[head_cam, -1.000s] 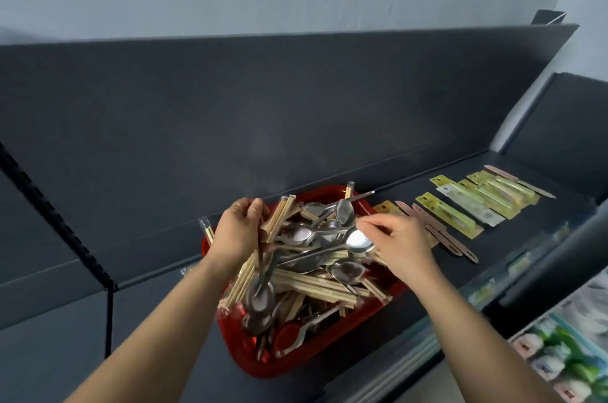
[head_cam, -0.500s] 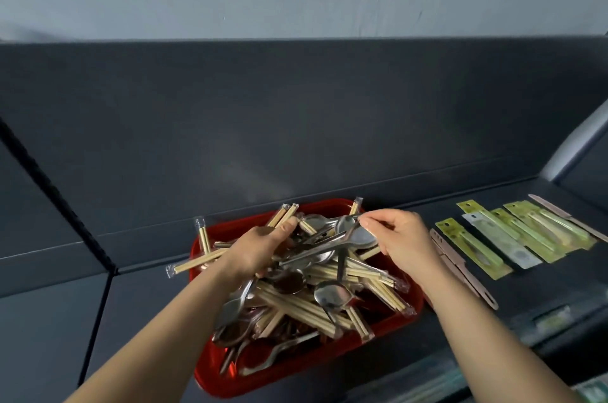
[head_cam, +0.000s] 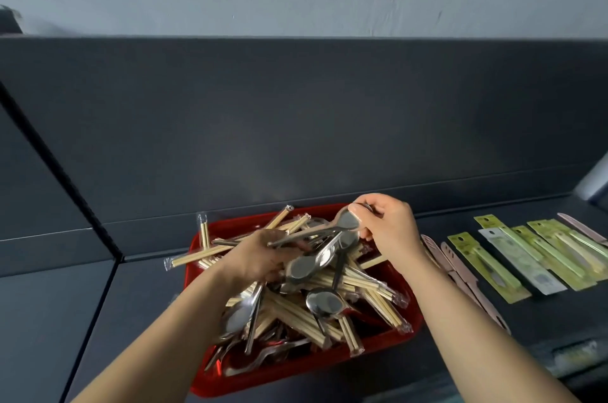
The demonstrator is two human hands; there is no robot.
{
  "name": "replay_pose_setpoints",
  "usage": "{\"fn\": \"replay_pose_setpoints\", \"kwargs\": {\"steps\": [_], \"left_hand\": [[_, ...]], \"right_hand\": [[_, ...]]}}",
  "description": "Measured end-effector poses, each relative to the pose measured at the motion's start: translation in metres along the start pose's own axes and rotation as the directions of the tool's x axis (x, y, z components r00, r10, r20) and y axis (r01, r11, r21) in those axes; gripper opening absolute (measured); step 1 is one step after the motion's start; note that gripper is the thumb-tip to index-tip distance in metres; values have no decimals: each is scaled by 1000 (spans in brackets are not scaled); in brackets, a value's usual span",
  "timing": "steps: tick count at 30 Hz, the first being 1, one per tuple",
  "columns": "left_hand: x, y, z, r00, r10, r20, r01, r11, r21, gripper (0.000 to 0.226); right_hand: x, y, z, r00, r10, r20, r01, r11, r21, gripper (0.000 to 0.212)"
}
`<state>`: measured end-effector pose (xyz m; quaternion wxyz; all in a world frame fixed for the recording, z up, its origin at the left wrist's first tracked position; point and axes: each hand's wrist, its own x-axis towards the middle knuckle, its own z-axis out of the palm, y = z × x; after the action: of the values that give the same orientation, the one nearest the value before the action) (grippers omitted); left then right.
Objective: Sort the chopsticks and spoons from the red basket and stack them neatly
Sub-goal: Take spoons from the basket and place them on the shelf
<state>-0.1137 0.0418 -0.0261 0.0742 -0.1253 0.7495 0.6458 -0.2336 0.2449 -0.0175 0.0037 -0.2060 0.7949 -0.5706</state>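
The basket point(head_cam: 306, 373) sat on the dark shelf point(head_cam: 131, 304), heaped with wrapped chopsticks point(head_cam: 358, 281) and steel spoons tangled together; nothing from it had yet been laid out in a stack that the view showed. The left hand point(head_cam: 260, 257) hovered over the heap with its fingers curled round the handles of a few spoons point(head_cam: 307, 266), bowls pointing toward the right; the right hand point(head_cam: 391, 228) was raised above the basket's far rim, its fingers point(head_cam: 357, 208) pinching the bowl of one spoon point(head_cam: 347, 221), whose handle ran back toward the left hand.

The step looked like gathering spoons into one bundle; to do it well, each spoon should probably go in bowl-to-bowl and facing the same way, so they nest; the handle should slide into the left grip before the pinch lets go; lifting straight up would spare the chopsticks from being dragged over the rim, where some already jutted out. Green packs point(head_cam: 487, 266) lay in a row to the right, so the bundle would need its own spot.
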Motion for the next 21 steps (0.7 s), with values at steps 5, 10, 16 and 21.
{"fn": "replay_pose_setpoints", "kwargs": {"steps": [5,10,16,21], "left_hand": [[-2,3,-6,995,-90,39,98,953,-287,34],[-4,9,5,983,-68,171,90,988,-129,56],[-3,20,16,992,-72,102,87,985,-150,54],[0,17,18,999,-30,22,31,999,-43,40]], "right_hand": [[6,10,-12,995,21,102,-22,1000,10,12],[8,8,3,989,-11,149,4,999,45,14],[13,-8,21,974,-128,185,121,991,48,14],[9,-1,23,961,-146,236,146,989,17,14]]}}
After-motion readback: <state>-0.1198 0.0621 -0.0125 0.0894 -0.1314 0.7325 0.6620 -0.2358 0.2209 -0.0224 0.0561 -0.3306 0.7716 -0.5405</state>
